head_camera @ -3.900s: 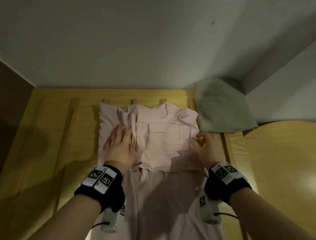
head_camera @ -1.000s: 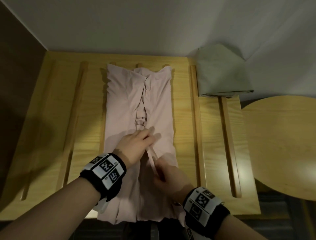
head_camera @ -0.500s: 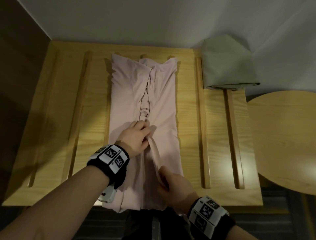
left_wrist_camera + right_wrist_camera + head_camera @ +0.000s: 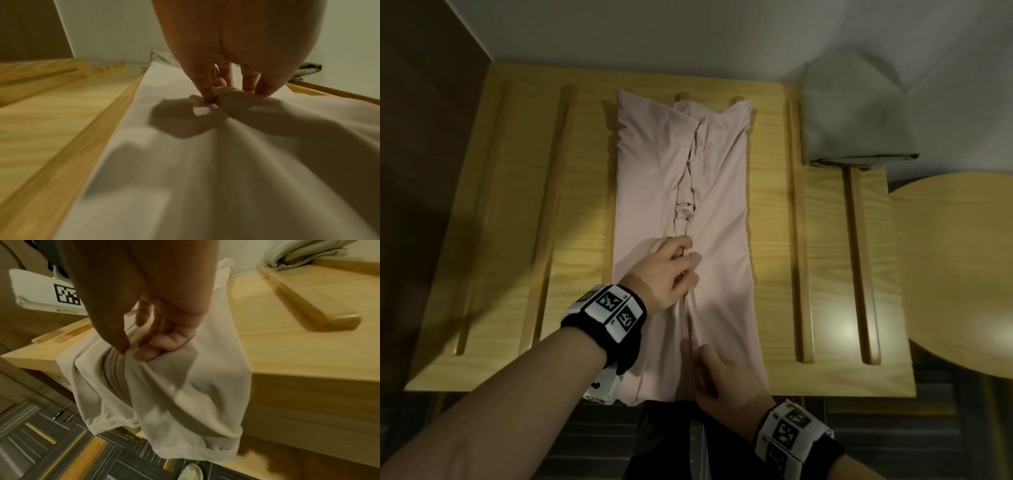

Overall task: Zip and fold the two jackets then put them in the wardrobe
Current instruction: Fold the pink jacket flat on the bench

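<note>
A pink jacket point(image 4: 722, 192) lies lengthwise on the wooden slatted table point(image 4: 500, 205), its hem hanging over the near edge. My left hand point(image 4: 681, 260) pinches the jacket's centre zipper line about halfway up; the left wrist view shows the fingertips point(image 4: 207, 97) nipping a small bunch of the pink jacket's fabric point(image 4: 185, 162). My right hand point(image 4: 709, 373) grips the front opening near the hem, with thumb and fingers point(image 4: 148, 353) curled round the pink jacket's cloth point(image 4: 195, 394). Above the left hand the front is puckered. A folded green jacket point(image 4: 852, 113) sits at the table's back right corner.
Raised wooden slats point(image 4: 799, 240) run front to back on both sides of the jacket. A round wooden table point(image 4: 962, 267) stands to the right. A pale wall lies behind and a dark panel point(image 4: 421, 137) to the left. Patterned floor point(image 4: 51, 443) shows below the edge.
The jacket was bunched up at the far end 3.9 s ago and now lies long. In the last second, the front strip lifted between my hands has dropped flat, and my right hand moved toward the hem.
</note>
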{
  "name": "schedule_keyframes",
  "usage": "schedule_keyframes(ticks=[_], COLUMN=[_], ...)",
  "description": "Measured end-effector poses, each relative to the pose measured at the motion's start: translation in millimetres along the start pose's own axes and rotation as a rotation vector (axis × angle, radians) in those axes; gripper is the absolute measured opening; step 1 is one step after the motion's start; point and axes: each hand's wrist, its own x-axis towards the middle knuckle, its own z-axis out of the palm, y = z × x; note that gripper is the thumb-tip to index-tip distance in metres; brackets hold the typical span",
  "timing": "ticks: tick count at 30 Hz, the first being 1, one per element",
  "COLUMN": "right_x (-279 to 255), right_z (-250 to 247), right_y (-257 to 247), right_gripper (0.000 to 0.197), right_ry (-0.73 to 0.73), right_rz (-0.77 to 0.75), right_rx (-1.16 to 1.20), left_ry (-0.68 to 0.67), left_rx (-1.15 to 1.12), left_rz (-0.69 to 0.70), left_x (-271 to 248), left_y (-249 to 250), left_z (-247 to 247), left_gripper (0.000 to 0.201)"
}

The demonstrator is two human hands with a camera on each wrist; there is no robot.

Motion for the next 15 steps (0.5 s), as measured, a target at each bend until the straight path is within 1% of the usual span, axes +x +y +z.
schedule_keyframes(ticks=[2,5,7,10,13,15], right_x=[-1.1,-0.2,0.5,0.9,2.4,3.6], right_z=[2.3,2.9,1.8,0.8,-1.3,-4.5], right_y=[3.5,4.1,-0.2,-7.8,-11.3,-12.4], right_gripper=[0.030,0.027,0.024,0.023,0.030,0.038], right_ry=[0.045,0.057,0.045,0.033,0.025,0.022], right_rz=[0.055,0.052,0.011,-0.085,-0.132,-0.128], right_rx=[-0.042,-0.070,-0.016,0.008,0.019,0.025], left_ry=[0.013,-0.032,-0.060,-0.063,-0.055,0.011], left_rx=[-0.016,-0.003,0.021,0.003,-0.015,0.015], left_rz=[-0.019,-0.057,-0.057,-0.068,-0.133,-0.172], left_x=[0.1,1.0,1.1,0.4,-10.0,-25.0], left_y=[0.1,-2.1,-2.7,0.0,6.9,12.4], left_z=[2.3,4.7,3.8,-0.5,-2.5,-1.7], left_gripper=[0.021,0.032,0.034,0.029,0.032,0.037])
